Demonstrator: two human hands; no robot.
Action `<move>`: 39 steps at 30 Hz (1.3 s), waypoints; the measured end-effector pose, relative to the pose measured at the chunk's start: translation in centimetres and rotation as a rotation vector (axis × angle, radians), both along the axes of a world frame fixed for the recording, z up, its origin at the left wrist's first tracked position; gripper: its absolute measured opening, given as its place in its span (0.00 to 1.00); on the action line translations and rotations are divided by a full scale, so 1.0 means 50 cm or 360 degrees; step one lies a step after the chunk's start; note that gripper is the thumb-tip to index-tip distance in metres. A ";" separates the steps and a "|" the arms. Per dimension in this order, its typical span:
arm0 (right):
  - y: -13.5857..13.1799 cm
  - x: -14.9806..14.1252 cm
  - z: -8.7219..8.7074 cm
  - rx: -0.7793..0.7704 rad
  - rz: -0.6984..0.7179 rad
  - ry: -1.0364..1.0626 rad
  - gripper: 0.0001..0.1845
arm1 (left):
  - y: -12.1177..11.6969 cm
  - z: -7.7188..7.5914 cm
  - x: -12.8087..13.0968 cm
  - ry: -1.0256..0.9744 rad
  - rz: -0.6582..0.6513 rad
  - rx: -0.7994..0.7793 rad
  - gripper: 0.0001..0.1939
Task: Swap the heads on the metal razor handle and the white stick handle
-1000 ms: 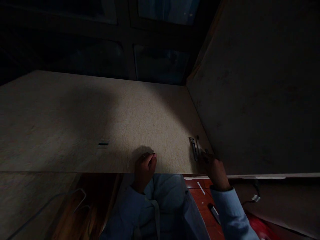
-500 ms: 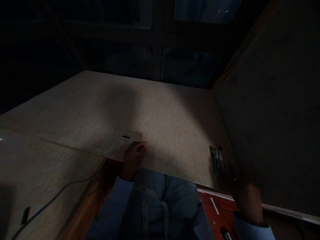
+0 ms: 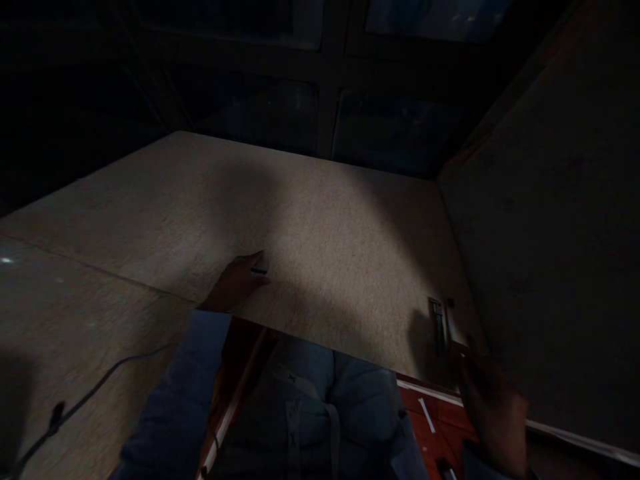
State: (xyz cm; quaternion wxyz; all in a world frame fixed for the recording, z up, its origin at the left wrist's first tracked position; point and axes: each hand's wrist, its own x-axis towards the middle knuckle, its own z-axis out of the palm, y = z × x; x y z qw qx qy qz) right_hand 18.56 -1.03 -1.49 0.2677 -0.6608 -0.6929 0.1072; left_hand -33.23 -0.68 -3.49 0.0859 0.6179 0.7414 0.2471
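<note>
On the pale tabletop, my left hand lies with thumb and fingers apart around a small dark strip-shaped piece. The fingertips are on either side of the piece and do not clearly pinch it. At the right edge of the table, my right hand is in deep shadow, its fingers by a pair of tools. One is a dark adjustable wrench. Beside it lies a slim tool with a dark end. Whether the right fingers grip anything is too dark to tell.
A dark upright panel borders the table on the right. At lower left, a grey cable crosses an adjoining pale surface. A white strip lies on red flooring below. Dark window panes stand behind the table.
My left hand has moved left and forward, with its fingers now spread around the small dark piece. The right hand has shifted slightly and stays near the tools. The view has tilted a little.
</note>
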 end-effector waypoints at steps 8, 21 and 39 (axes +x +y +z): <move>-0.011 -0.071 0.026 -0.0038 0.0199 0.0253 0.28 | -0.002 0.034 0.151 -0.0031 0.0004 0.0297 0.34; 0.026 -0.168 0.050 0.0012 0.0638 0.0391 0.16 | 0.041 0.031 0.485 -0.0220 -0.0647 0.0408 0.36; 0.089 -0.122 0.066 -0.0210 0.0888 -0.0594 0.11 | 0.064 0.018 0.591 0.0118 -0.0887 0.0327 0.32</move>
